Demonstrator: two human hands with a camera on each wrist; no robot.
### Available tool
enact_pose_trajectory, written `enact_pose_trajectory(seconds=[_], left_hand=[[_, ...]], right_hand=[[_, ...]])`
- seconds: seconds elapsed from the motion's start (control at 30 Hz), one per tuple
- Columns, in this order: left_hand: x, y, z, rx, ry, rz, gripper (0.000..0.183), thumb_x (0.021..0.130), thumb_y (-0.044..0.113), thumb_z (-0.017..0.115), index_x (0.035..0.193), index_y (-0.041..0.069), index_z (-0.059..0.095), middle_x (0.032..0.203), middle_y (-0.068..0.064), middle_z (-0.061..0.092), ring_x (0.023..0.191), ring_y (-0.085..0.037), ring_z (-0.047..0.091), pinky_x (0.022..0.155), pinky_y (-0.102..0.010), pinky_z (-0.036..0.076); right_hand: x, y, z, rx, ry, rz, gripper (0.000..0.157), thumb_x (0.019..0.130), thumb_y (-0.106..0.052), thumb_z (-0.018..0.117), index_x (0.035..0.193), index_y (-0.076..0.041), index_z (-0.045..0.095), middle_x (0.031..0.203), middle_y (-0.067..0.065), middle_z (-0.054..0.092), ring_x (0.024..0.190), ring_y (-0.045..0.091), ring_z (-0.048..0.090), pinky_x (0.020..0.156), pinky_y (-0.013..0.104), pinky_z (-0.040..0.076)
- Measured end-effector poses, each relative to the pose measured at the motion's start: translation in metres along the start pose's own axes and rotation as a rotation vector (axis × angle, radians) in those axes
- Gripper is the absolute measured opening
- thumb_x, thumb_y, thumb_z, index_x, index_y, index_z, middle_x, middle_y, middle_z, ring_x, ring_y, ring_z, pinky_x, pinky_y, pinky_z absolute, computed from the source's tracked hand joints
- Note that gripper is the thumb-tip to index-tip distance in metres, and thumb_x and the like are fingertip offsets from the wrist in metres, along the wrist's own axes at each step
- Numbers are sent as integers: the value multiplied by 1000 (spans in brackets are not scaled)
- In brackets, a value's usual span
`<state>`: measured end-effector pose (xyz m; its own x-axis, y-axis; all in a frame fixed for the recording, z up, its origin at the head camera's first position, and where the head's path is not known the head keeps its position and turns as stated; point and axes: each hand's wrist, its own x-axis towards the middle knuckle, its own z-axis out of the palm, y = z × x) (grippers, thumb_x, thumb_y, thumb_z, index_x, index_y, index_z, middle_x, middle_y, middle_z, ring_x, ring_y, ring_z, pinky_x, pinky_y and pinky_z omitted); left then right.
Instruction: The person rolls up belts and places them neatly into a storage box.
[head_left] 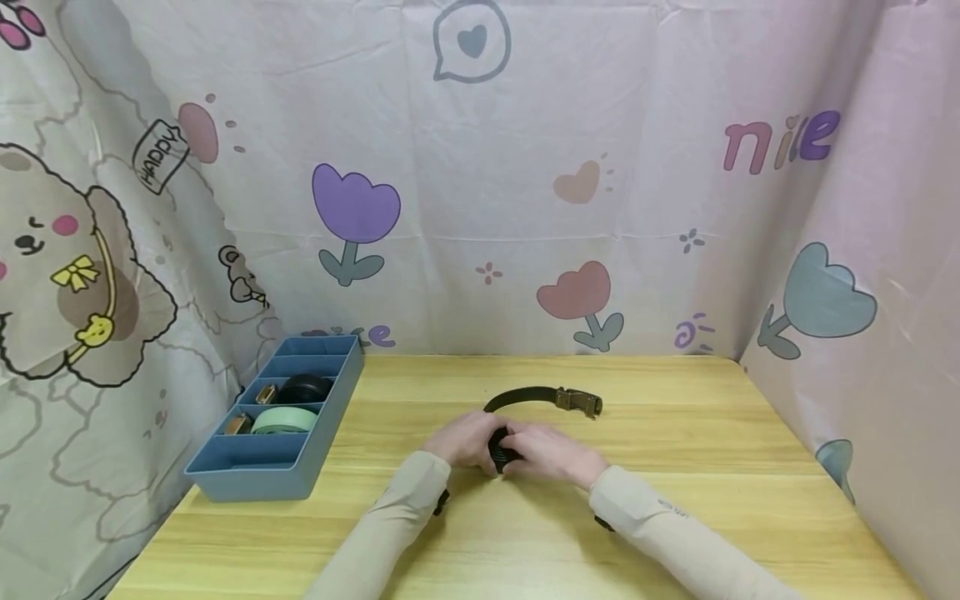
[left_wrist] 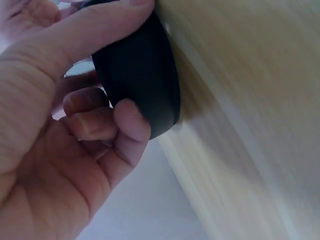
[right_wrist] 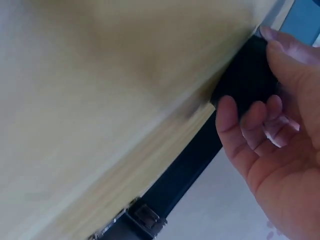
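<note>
A black belt stands on edge on the wooden table, its near part rolled into a coil. From the coil a loose length curves back and right to a bronze-coloured buckle. My left hand grips the coil from the left; in the left wrist view its thumb and curled fingers hold the black roll. On the other side my right hand pinches the same roll, with thumb and fingers bent around it in the right wrist view. The coil's inner turns are mostly hidden by the fingers.
At the left of the table stands a blue divided box. Its compartments hold a rolled mint-green belt and a rolled black belt, each with a buckle beside it. A printed curtain hangs behind the table.
</note>
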<state>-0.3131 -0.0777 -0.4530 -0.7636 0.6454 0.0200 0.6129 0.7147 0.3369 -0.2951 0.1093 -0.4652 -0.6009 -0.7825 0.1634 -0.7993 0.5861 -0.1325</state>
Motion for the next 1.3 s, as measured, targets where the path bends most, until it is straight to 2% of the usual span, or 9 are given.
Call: enact_pose_trajectory(seconds=[0.23,0.4,0.57,0.67,0.83,0.9,1.03,1.17,1.3], left_hand=[[-2,-7,4,-24,13,-21,50,60,23,92,97,19,59,85,10,60,76,-5,55,72,-22,48],[-2,-7,2,-41,-10,5,53,60,14,90,107,18,65,94,10,65,83,-4,57,82,-23,49],[0,-6,0,-55,-17,20,53,58,13,90,105,19,66,93,11,66,82,-3,57,81,-21,49],[-2,-6,1,-63,4,22,55,59,17,92,107,17,66,94,6,66,84,-6,57,82,-24,49],[-10,-8,2,-61,98,-53,82,57,33,94,125,6,57,105,-7,64,94,-17,58,87,-36,51],[-14,-8,2,-53,133,-101,90,55,40,94,125,2,53,100,-8,64,90,-19,59,84,-37,51],[-20,-10,3,-41,174,-156,88,53,48,93,115,4,49,83,-3,61,75,-16,58,71,-34,51],[-21,-12,3,-66,193,-140,90,55,46,92,123,6,48,88,-5,65,77,-15,59,73,-33,51],[-19,-14,3,-103,164,-117,97,59,45,91,134,6,45,98,-5,67,84,-15,60,80,-35,52]], right_hand=[[5,1,2,42,26,-40,14,90,-24,69,101,-15,71,95,-5,62,83,5,58,76,22,50],[7,7,-1,80,-19,-42,21,89,-20,71,107,-12,72,95,-3,61,83,5,56,77,21,49],[8,6,1,42,-27,-16,17,90,-29,69,102,-17,71,96,-7,62,83,2,54,76,19,47],[7,4,3,10,-1,-4,17,91,-34,67,99,-19,70,95,-8,62,82,3,54,75,21,48],[5,3,5,-14,23,-8,16,91,-31,68,99,-18,71,96,-4,64,84,5,56,77,23,49],[4,2,6,-16,20,-5,18,90,-30,69,101,-16,71,97,-3,64,84,6,56,78,23,50],[4,2,7,-26,26,-2,22,90,-30,69,105,-14,72,97,-2,64,84,6,56,76,22,50],[6,4,7,-10,33,-19,21,90,-29,70,105,-16,73,95,-4,63,83,5,56,77,22,50],[7,6,4,21,17,-44,18,89,-28,70,104,-17,73,96,-5,63,86,4,56,80,23,50]])
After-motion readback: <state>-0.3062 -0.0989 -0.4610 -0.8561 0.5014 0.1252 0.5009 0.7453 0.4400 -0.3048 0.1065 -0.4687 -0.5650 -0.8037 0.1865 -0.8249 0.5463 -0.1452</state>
